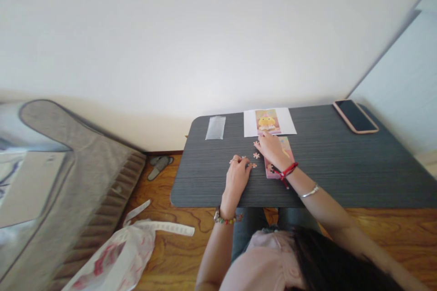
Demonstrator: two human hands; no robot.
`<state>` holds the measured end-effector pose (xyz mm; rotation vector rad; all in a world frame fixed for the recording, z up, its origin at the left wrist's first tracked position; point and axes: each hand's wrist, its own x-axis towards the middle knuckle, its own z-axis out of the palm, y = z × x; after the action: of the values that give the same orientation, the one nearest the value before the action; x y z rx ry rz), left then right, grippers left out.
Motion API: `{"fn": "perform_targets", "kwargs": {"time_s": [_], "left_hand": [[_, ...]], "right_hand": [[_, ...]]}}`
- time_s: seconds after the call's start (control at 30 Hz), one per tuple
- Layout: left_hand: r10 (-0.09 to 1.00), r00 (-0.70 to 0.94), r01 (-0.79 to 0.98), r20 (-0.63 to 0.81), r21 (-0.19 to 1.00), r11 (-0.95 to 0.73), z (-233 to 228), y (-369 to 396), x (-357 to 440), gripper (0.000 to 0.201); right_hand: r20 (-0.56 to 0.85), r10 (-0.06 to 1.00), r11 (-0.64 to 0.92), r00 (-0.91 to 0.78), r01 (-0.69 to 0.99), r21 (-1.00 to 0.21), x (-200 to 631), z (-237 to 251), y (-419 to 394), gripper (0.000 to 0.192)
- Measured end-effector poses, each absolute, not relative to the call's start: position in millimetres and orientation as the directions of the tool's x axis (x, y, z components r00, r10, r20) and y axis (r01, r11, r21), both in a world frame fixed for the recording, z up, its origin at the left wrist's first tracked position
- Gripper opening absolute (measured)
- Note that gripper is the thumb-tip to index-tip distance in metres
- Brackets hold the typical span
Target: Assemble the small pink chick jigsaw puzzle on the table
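My left hand [236, 177] rests palm down on the dark grey table [341, 168], its fingertips among a few loose pink puzzle pieces [256, 155]. My right hand [272, 148] lies over the upper part of a partly built pink jigsaw [288, 151], fingers pointing at its top edge near a white sheet with a yellow cartoon picture [269, 122]. Whether either hand pinches a piece is too small to tell. Bracelets circle both wrists.
A clear plastic bag [215, 127] lies at the table's back left. A phone [355, 116] in a pink case lies at the back right. On the wooden floor sit grey slippers [160, 166], a white cloth bag [116, 254] and a grey cushion [78, 177].
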<state>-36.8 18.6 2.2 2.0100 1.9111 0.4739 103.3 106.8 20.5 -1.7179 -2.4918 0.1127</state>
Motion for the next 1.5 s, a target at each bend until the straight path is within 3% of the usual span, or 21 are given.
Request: {"fn": "perform_targets", "kwargs": {"time_s": [0.3,0.53,0.73,0.97,1.37,1.5], "left_hand": [[0.999,-0.039,0.866,0.009,0.499,0.03,0.4,15.0,-48.1,0.026],[0.983,-0.005,0.798,0.183,0.593,-0.106,7.7,17.4,-42.2,0.027],[0.982,-0.043,0.775,0.185,0.626,-0.084,11.6,4.1,-41.5,0.021],[0.989,-0.087,0.8,0.117,0.599,0.0,-3.0,-21.4,-44.7,0.017],[0.992,-0.118,0.844,0.052,0.532,0.073,-1.2,-18.5,-39.3,0.019],[0.993,-0.11,0.845,0.05,0.531,0.067,-3.2,-21.4,-35.7,0.018]], "right_hand": [[0.007,0.899,0.433,-0.437,0.889,-0.146,102.5,8.0,108.5,0.025],[0.222,0.78,0.621,-0.584,0.764,-0.172,119.9,23.0,64.4,0.017],[0.238,0.79,0.609,-0.564,0.765,-0.209,133.8,17.2,37.7,0.011],[0.144,0.823,0.567,-0.549,0.789,-0.237,129.2,1.8,22.5,0.008],[0.132,0.826,0.56,-0.548,0.77,-0.306,124.9,-7.5,42.4,0.012],[0.141,0.858,0.513,-0.493,0.813,-0.276,126.0,-3.1,64.7,0.017]]}}
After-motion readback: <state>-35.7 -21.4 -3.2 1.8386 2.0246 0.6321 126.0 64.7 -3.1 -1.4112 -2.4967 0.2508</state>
